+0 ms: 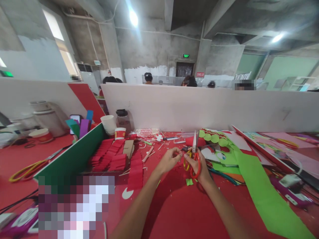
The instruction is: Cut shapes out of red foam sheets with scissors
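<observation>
My right hand [202, 167] grips a pair of scissors [195, 143] by its red and yellow handles, blades pointing up and away from me. Just left of it, my left hand [170, 161] is closed in a pinch, fingertips close to those of the right hand. Something small and reddish seems to be between the left fingers, too small to make out. A scrap of green paper [189, 182] lies on the red tabletop [179, 209] below the hands. Behind the scissors is a red roll [191, 141].
Stacked red strips [107, 156] lie left, beside a green divider [72, 152]. Cups [120, 133] and a dark-lidded bottle [122, 119] stand near the white partition [199, 106]. A long green strip [261, 186] and green discs [214, 137] lie right. People sit beyond the partition.
</observation>
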Demonstrator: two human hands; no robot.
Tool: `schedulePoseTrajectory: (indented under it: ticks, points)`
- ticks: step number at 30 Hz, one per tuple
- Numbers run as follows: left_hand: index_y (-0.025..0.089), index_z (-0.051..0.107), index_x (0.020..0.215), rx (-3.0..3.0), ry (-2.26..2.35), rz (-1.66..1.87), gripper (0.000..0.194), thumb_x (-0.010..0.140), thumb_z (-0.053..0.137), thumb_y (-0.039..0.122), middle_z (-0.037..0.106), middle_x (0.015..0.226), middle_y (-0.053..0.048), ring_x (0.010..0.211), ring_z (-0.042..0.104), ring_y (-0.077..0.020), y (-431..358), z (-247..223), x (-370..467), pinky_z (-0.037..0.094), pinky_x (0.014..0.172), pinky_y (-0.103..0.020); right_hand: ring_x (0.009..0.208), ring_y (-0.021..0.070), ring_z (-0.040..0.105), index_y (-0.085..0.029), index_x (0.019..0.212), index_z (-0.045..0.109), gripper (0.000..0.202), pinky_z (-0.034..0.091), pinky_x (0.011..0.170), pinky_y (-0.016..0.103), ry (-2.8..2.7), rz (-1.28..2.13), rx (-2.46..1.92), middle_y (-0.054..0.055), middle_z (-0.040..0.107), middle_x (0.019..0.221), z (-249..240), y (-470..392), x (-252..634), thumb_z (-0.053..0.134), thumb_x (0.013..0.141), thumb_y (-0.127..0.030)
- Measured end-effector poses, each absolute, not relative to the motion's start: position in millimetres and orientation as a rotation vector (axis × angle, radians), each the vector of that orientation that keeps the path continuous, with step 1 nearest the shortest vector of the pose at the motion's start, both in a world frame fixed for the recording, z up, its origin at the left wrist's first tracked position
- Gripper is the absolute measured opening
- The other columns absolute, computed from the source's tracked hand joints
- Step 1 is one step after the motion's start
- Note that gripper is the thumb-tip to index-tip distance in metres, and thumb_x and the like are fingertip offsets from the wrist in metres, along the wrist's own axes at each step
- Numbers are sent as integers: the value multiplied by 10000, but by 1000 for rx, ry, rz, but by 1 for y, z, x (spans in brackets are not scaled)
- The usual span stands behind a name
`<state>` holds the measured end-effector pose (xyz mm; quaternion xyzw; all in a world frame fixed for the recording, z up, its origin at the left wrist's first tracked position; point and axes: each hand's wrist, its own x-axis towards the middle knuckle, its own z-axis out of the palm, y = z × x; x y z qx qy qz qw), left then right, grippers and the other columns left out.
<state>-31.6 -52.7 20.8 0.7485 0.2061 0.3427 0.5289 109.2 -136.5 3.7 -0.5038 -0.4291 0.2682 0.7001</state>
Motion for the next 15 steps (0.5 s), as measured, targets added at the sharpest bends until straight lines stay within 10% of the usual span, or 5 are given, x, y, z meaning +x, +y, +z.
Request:
schedulePoseTrajectory:
  ticks: [15]
  points:
    - [165, 618, 819, 1809, 461, 627, 234, 865, 605, 394, 617, 721, 7, 681, 573, -140, -54, 20, -33, 440, 655, -249, 537, 133, 557, -240, 943, 551, 410, 456, 529, 249, -848, 683, -1080, -74, 604, 675, 7, -137, 108, 834, 659, -322]
